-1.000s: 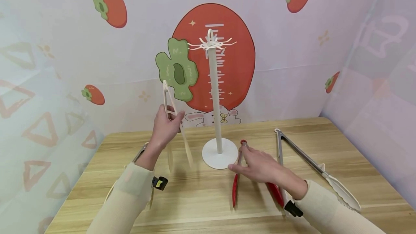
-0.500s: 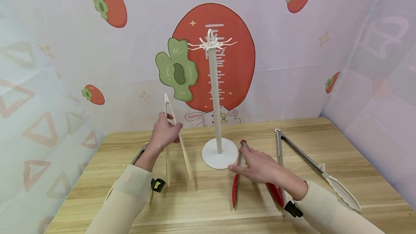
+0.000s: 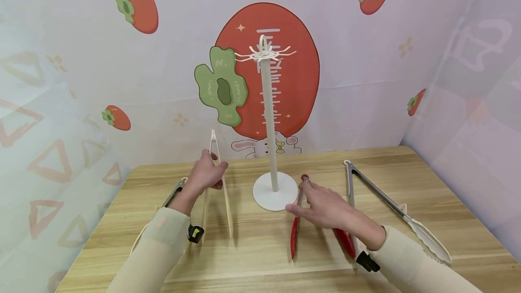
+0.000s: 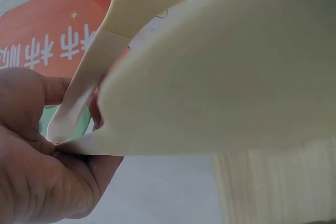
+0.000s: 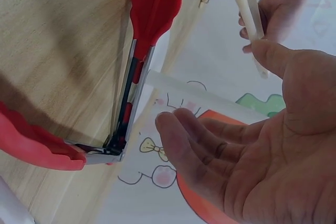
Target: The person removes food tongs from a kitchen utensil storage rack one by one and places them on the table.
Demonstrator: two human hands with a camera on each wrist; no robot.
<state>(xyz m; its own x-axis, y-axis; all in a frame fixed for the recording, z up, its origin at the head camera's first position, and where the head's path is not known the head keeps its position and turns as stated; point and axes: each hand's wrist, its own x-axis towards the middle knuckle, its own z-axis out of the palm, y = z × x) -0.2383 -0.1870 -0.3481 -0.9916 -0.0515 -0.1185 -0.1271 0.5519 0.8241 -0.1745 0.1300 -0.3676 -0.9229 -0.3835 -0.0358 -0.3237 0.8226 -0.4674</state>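
Observation:
Cream tongs (image 3: 226,198) stand nearly upright with their arms spread and tips pointing down at the table. My left hand (image 3: 206,172) grips them below the hinge; in the left wrist view the broad tong head (image 4: 220,77) fills much of the picture, with thumb and fingers around the narrow part. Red-tipped tongs (image 3: 294,238) lie spread on the table under my right hand (image 3: 325,207). In the right wrist view that hand (image 5: 252,166) has its fingers loosely extended, apart from the red tongs (image 5: 157,9). A white stand (image 3: 269,121) with a ring of hooks rises between the hands.
Long metal tongs with white scalloped tips (image 3: 427,238) lie spread on the right of the wooden table (image 3: 244,266). Another pair of tongs (image 3: 176,192) lies at left, partly hidden by my left arm. A printed cloth wall (image 3: 171,67) stands behind.
My left hand has come down with the cream tongs, bringing their tips lower, and the arms lean less. My right hand and the red-tipped tongs have stayed in place.

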